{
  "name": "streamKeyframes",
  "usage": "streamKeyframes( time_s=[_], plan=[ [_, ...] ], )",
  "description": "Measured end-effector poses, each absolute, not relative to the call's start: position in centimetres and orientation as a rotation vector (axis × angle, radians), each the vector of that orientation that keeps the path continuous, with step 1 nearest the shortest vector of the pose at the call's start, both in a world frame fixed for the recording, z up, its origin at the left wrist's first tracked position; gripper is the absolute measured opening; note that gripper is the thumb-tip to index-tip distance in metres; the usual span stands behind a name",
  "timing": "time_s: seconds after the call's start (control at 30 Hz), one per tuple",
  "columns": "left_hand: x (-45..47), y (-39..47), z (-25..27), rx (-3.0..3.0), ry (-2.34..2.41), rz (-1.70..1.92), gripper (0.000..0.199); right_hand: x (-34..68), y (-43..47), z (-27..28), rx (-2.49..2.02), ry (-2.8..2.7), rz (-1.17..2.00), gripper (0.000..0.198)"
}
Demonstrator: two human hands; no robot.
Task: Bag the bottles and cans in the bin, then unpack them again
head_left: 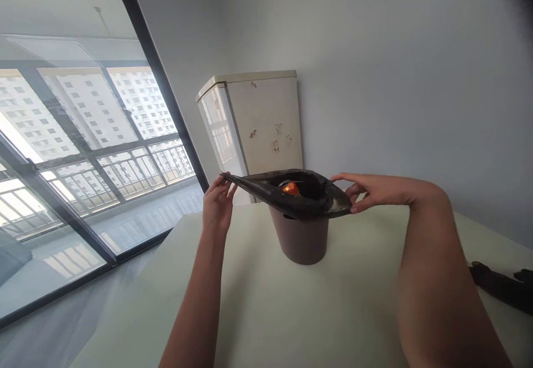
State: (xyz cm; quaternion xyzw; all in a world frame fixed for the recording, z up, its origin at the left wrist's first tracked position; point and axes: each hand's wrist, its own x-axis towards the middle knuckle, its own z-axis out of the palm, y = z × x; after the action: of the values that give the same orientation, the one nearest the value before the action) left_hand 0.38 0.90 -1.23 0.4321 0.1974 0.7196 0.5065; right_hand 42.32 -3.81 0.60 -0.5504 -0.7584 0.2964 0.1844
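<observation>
A brown trash can [300, 240] stands upright on the pale table, lined with a black garbage bag [266, 195] folded out over its rim. My left hand [217, 201] pinches a corner of the bag, stretched out to the left of the can. On the other side, my right hand [368, 191] grips the bag's right edge between thumb and fingers. Inside the bag lies an orange can [290, 188] with a dark end; its lower part is hidden, as is the bottom of the bag.
The pale green table [266, 312] reaches across the foreground. A dark object [499, 287], perhaps a roll of bags, lies at its right edge. Behind stands a worn white refrigerator [266, 124] against the grey wall. Sliding glass doors [83, 135] are on the left.
</observation>
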Motion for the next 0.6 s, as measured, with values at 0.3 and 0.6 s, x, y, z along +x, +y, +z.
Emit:
streamKeyframes(
  time_s=[0.3, 0.6],
  plan=[
    [1.4, 0.3, -1.2, 1.088, 0.351, 1.777, 0.029, 41.8, -4.3, 2.2, -1.478, -1.99, 0.68, 0.033],
    [1.4, 1.2, -1.4, 1.014, 0.359, 1.851, 0.027, 42.4, -2.7, 1.4, -1.399, -1.238, 0.548, 0.02]
  ],
)
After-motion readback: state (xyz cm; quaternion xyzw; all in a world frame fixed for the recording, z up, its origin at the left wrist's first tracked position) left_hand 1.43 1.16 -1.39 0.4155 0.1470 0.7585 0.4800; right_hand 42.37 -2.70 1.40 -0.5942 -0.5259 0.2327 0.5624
